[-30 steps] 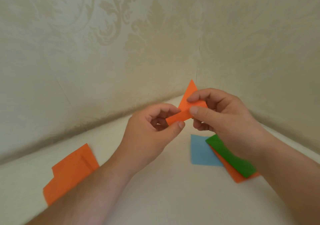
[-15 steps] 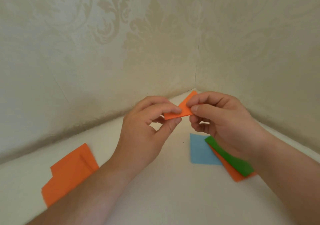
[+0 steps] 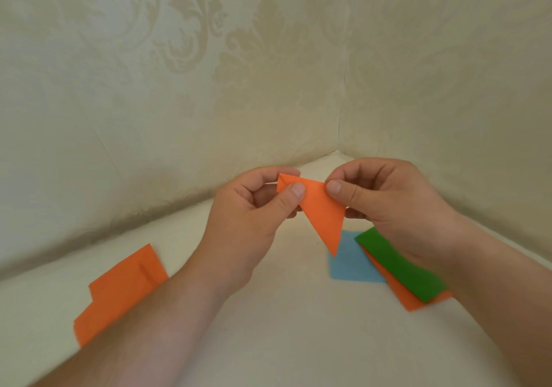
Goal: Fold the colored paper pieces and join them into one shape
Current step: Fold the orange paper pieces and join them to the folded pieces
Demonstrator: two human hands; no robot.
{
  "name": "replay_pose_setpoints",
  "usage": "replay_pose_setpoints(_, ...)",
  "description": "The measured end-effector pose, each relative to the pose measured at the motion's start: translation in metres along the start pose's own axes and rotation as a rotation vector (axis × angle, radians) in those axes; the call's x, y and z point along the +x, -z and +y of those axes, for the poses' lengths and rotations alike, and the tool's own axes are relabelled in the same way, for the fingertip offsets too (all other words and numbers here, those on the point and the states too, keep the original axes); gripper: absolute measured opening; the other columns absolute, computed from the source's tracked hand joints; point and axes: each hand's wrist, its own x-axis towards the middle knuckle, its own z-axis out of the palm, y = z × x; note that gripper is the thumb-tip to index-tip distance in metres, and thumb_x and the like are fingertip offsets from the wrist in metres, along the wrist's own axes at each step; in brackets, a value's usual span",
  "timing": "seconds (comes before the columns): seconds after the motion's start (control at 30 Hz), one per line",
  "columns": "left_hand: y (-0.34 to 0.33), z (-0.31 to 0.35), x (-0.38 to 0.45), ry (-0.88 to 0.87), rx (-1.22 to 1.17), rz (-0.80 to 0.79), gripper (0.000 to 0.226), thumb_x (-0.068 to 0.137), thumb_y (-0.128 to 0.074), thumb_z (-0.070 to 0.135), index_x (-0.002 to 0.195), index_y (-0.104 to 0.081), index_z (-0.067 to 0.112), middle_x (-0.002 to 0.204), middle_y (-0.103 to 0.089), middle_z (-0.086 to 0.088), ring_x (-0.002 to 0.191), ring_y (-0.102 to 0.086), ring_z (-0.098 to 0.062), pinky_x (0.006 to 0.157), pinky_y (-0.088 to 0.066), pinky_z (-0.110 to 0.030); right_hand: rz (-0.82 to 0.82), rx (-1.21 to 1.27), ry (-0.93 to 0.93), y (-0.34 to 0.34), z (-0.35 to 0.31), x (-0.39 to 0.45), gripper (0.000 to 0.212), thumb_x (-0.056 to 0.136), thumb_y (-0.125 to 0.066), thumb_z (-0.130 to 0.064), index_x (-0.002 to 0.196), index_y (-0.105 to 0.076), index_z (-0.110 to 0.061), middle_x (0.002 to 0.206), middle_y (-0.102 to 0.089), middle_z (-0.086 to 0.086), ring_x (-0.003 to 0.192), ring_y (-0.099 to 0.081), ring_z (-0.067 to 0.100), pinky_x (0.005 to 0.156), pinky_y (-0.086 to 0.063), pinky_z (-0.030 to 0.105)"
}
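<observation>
I hold a small folded orange paper piece (image 3: 322, 211) in the air above the white surface, its long point hanging down. My left hand (image 3: 254, 216) pinches its upper left corner between thumb and forefinger. My right hand (image 3: 385, 204) pinches its upper right edge the same way. On the surface lie a blue square (image 3: 349, 267), a green folded strip (image 3: 397, 270) on top of an orange folded piece (image 3: 415, 301), and at the left an orange stepped stack of paper (image 3: 119, 291).
The white surface (image 3: 283, 342) sits in a corner between two walls with pale patterned wallpaper (image 3: 209, 73). The corner seam runs down behind my hands. Loose papers lie to the left and right of my forearms.
The orange piece was turned in my fingers: its point stood up a second ago, lay nearly flat half a second ago, and now hangs downward. Both hands shifted their pinch along it.
</observation>
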Motion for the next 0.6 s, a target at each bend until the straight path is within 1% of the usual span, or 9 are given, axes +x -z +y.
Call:
replay_pose_setpoints(0.07, 0.0007, -0.0005, 0.0010, 0.036, -0.010, 0.021, 0.012, 0.091, -0.072, 0.013, 0.103, -0.074, 0.013, 0.083, -0.078, -0.008, 0.073, -0.070, -0.016, 0.080, -0.061, -0.033, 0.008, 0.016, -0.005, 0.0002, 0.0001, -0.0004, 0.010, 0.091, -0.073, -0.013, 0.083, -0.078, -0.016, 0.088, -0.076, 0.014, 0.083, -0.068, 0.025, 0.095, -0.055, 0.060)
replay_pose_setpoints(0.1, 0.0009, -0.0009, 0.0014, 0.052, -0.009, 0.028, 0.011, 0.093, -0.070, 0.014, 0.103, -0.075, 0.011, 0.084, -0.078, -0.010, 0.074, -0.071, -0.017, 0.078, -0.060, -0.032, 0.017, 0.025, -0.005, 0.0003, -0.0001, -0.0006, 0.010, 0.091, -0.073, -0.011, 0.083, -0.078, -0.015, 0.087, -0.076, 0.015, 0.082, -0.068, 0.025, 0.094, -0.054, 0.060)
replay_pose_setpoints(0.17, 0.0015, -0.0024, 0.0027, 0.073, 0.002, 0.040, 0.013, 0.097, -0.066, 0.014, 0.102, -0.076, 0.008, 0.087, -0.079, -0.012, 0.078, -0.073, -0.020, 0.078, -0.059, -0.033, 0.023, 0.039, -0.006, 0.0006, -0.0003, -0.0010, 0.011, 0.091, -0.072, -0.008, 0.081, -0.076, -0.013, 0.082, -0.075, 0.012, 0.078, -0.068, 0.022, 0.091, -0.056, 0.055)
replay_pose_setpoints(0.23, 0.0015, -0.0033, 0.0032, 0.086, 0.014, 0.052, 0.015, 0.099, -0.064, 0.015, 0.100, -0.077, 0.008, 0.088, -0.079, -0.013, 0.081, -0.074, -0.021, 0.080, -0.060, -0.035, 0.016, 0.044, -0.002, 0.0008, 0.0000, -0.0007, 0.010, 0.092, -0.071, -0.007, 0.083, -0.075, -0.011, 0.078, -0.074, 0.008, 0.074, -0.068, 0.018, 0.083, -0.059, 0.043)
replay_pose_setpoints(0.3, 0.0015, -0.0034, 0.0030, 0.094, 0.022, 0.069, 0.015, 0.098, -0.066, 0.018, 0.097, -0.079, 0.011, 0.089, -0.078, -0.012, 0.083, -0.074, -0.021, 0.083, -0.060, -0.038, 0.013, 0.050, -0.002, 0.0015, 0.0016, 0.0005, 0.010, 0.092, -0.070, -0.006, 0.084, -0.074, -0.009, 0.076, -0.073, 0.006, 0.072, -0.068, 0.015, 0.077, -0.059, 0.032)
replay_pose_setpoints(0.37, 0.0020, -0.0034, 0.0031, 0.095, 0.041, 0.080, 0.014, 0.096, -0.068, 0.022, 0.092, -0.080, 0.014, 0.088, -0.078, -0.010, 0.083, -0.073, -0.019, 0.085, -0.060, -0.040, 0.013, 0.059, -0.005, 0.0020, 0.0028, 0.0014, 0.010, 0.091, -0.071, -0.007, 0.083, -0.074, -0.010, 0.077, -0.072, 0.006, 0.072, -0.066, 0.015, 0.075, -0.057, 0.030)
replay_pose_setpoints(0.43, 0.0023, -0.0030, 0.0030, 0.088, 0.063, 0.078, 0.014, 0.095, -0.069, 0.022, 0.090, -0.080, 0.015, 0.086, -0.078, -0.007, 0.082, -0.072, -0.015, 0.084, -0.060, -0.039, -0.002, 0.071, -0.007, 0.0017, 0.0034, 0.0015, 0.008, 0.091, -0.071, -0.008, 0.085, -0.074, -0.012, 0.079, -0.072, 0.006, 0.073, -0.065, 0.015, 0.071, -0.055, 0.029)
replay_pose_setpoints(0.5, 0.0021, -0.0020, 0.0027, 0.076, 0.095, 0.060, 0.015, 0.096, -0.069, 0.023, 0.088, -0.080, 0.016, 0.084, -0.077, -0.005, 0.081, -0.072, -0.013, 0.084, -0.060, -0.037, -0.025, 0.078, -0.012, 0.0002, 0.0038, 0.0003, 0.004, 0.090, -0.072, -0.011, 0.088, -0.075, -0.013, 0.080, -0.072, 0.006, 0.072, -0.064, 0.013, 0.068, -0.054, 0.024)
replay_pose_setpoints(0.6, 0.0010, -0.0006, 0.0007, 0.051, 0.146, 0.030, 0.017, 0.095, -0.069, 0.025, 0.087, -0.080, 0.016, 0.081, -0.077, -0.004, 0.080, -0.071, -0.013, 0.086, -0.060, -0.040, -0.043, 0.014, 0.016, -0.0021, 0.0064, -0.0007, 0.004, 0.090, -0.074, -0.014, 0.088, -0.077, -0.015, 0.083, -0.075, 0.004, 0.073, -0.064, 0.009, 0.067, -0.051, 0.020)
